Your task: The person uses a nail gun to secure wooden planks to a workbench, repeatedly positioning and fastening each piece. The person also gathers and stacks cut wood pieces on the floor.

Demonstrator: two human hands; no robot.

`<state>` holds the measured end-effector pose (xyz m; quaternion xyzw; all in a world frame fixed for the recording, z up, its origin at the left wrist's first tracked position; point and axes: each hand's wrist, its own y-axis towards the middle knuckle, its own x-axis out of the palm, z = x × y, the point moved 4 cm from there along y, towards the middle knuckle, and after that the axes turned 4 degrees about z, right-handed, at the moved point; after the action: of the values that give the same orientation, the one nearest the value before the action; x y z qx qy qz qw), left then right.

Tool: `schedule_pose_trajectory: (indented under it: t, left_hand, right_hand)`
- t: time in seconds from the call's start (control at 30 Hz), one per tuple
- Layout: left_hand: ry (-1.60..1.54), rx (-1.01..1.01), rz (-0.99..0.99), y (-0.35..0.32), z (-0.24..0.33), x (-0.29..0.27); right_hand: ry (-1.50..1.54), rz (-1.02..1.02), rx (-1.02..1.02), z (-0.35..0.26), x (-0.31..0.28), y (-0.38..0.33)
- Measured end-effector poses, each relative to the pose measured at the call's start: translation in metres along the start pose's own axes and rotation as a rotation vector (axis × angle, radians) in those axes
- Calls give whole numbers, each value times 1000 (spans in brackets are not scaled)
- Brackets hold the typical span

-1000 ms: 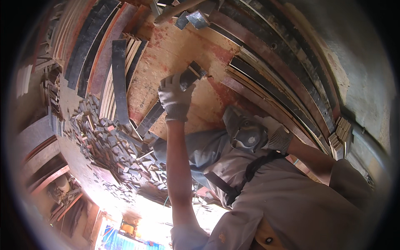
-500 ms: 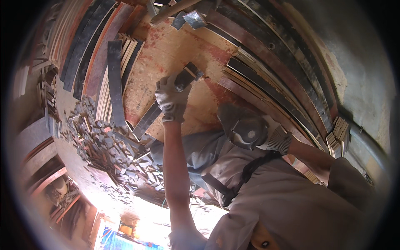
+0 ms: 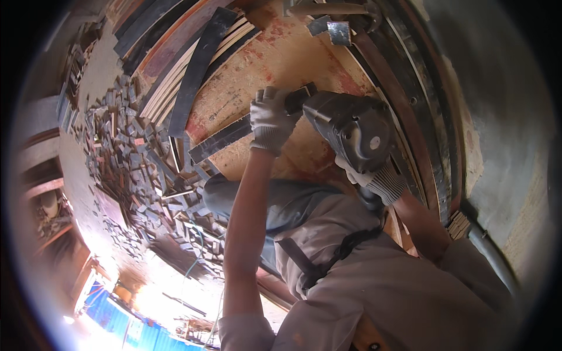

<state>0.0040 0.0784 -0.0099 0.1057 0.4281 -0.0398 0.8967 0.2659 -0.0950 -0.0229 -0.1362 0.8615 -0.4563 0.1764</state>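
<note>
My left hand (image 3: 271,117), in a pale knitted glove, is closed over a dark, narrow wooden strip (image 3: 219,141) that lies slantwise on the board. The strip's far end (image 3: 309,88) shows past my fingers. In my right hand (image 3: 377,180), also gloved, is a bulky black power tool (image 3: 351,126) with a rounded housing; its handle is mostly hidden by my fingers. The tool's front reaches the strip's far end, just right of my left hand. Whether it touches the strip I cannot tell. Under the strip is a worn, red-stained wooden board (image 3: 252,64).
Long dark strips (image 3: 202,70) are stacked at left, and more long boards (image 3: 410,99) line the right. A hammer (image 3: 333,9) and small metallic-looking pieces (image 3: 339,33) lie at the far edge. Many wood offcuts (image 3: 132,140) cover the floor at left. A wall (image 3: 503,152) stands at right.
My right hand has brought the power tool forward and up to the strip's far end. The view has shifted, and my left hand stays closed on the strip.
</note>
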Motion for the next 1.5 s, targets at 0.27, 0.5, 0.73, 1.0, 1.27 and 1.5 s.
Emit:
schedule_pose_trajectory:
  t: [0.27, 0.5, 0.73, 1.0, 1.27, 1.5]
  left_hand:
    - [-24, -1, 32, -1, -6, 3]
    - [-16, -40, -58, -5, -13, 13]
    - [-11, -55, -37, -4, -11, 10]
    - [6, -51, 71, -3, 13, -73]
    - [766, -483, 466, -10, -61, -231]
    - [608, -140, 205, 96, -80, -115]
  right_hand:
    - [-315, 240, -773, -107, -2, -46]
    - [-339, 150, -530, -144, -2, -52]
    - [-374, 29, -355, -126, -10, -60]
    - [-787, 64, -81, -31, -27, -72]
    - [-424, 240, -194, -53, -19, -124]
    - [-440, 268, -381, -73, -16, -139]
